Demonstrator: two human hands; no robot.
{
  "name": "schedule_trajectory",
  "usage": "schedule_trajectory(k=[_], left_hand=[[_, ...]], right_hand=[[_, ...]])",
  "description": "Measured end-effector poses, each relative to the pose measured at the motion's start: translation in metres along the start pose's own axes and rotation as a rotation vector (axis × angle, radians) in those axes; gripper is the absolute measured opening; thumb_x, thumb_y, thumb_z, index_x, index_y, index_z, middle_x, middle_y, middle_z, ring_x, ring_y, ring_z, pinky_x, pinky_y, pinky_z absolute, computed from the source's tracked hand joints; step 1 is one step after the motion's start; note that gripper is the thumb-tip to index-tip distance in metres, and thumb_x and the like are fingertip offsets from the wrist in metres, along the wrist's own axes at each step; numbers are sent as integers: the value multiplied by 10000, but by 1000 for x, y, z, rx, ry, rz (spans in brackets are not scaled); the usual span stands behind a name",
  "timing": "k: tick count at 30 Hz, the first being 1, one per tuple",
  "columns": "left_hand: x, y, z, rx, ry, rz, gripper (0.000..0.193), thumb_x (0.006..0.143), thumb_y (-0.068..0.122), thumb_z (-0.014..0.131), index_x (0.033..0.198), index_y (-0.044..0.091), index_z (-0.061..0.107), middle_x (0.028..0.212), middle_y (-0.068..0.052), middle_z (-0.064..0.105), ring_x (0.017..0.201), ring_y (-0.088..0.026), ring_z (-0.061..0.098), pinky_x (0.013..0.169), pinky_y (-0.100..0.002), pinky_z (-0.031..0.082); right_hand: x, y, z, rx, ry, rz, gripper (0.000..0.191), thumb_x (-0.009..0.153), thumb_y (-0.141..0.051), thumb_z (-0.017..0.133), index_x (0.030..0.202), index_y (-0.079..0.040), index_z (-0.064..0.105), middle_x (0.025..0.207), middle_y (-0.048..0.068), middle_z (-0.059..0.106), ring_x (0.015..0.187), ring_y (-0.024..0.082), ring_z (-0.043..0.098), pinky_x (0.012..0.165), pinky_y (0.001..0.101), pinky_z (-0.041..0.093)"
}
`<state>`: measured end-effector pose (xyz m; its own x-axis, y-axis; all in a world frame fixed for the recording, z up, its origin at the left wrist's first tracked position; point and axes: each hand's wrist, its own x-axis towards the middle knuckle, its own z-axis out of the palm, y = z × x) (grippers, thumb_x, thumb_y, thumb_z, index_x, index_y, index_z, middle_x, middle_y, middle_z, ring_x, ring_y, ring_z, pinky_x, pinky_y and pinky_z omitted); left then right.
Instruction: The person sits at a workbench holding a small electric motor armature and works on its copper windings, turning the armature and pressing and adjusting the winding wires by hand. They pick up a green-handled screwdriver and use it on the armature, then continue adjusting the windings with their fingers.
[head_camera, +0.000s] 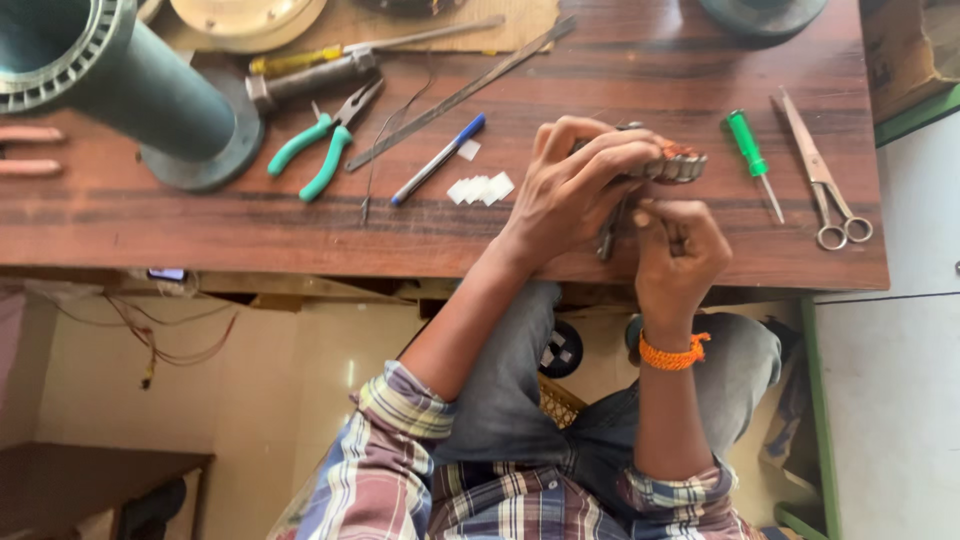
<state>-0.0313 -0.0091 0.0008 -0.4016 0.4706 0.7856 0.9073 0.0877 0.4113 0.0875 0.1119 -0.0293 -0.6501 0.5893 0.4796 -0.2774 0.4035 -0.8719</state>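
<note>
Here left hand (580, 185) grips a wound metal ring (672, 165); right hand (678, 255), at six o'clock, pinches beneath it; green screwdriver (752, 160) at three o'clock.

Brown cardboard box (905, 50) at top right corner, partly out of frame, beside the wooden table (200, 225). Flat tan cardboard sheet (420, 25) on the table's far edge. No labels, signs or screens legible.

A small round metal part (672, 165) with copper-coloured windings showing along its rim sits tilted above the near edge of the wooden table, right of centre. Fingers cover most of its left side and underside. A thin metal piece (608, 240) hangs below it.
</note>
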Motion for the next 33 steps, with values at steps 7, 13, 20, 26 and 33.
schedule_trajectory(k=[7,13,20,26,33], left_hand=[[-2,10,-16,45,-88,-14,483,926,114,779,1349,239,580,1440,19,571,1268,-231,530,1066,-376,420],[-4,20,-21,174,1,46,453,820,66,831,1207,252,689,1349,-12,574,1238,-263,533,1046,-425,476],[-4,20,-21,266,-25,123,379,882,42,842,1143,311,785,1272,48,588,1144,-179,541,966,-349,502],[-6,21,-22,229,-33,87,336,843,142,862,1138,278,775,1305,19,550,1143,-219,527,963,-383,497],[-12,18,-23,223,-26,15,390,766,179,840,1127,309,773,1402,54,527,1208,-236,515,1063,-376,505]], right_hand=[[-6,-6,-1,58,-26,67,76,964,57,737,1025,15,717,776,-47,588,674,-2,416,590,197,334],[-5,-10,-6,69,-83,79,114,921,17,773,1033,4,756,809,36,714,671,38,580,605,204,447],[-3,-13,-8,129,-121,41,145,929,1,763,1073,10,753,959,107,775,832,131,743,741,243,583],[-1,-11,-10,111,-158,-9,164,936,-3,748,1100,7,746,1012,116,774,890,155,756,790,258,594],[-5,-5,-12,48,-147,-30,166,972,2,702,1130,-17,750,969,72,753,816,83,653,745,235,501]])
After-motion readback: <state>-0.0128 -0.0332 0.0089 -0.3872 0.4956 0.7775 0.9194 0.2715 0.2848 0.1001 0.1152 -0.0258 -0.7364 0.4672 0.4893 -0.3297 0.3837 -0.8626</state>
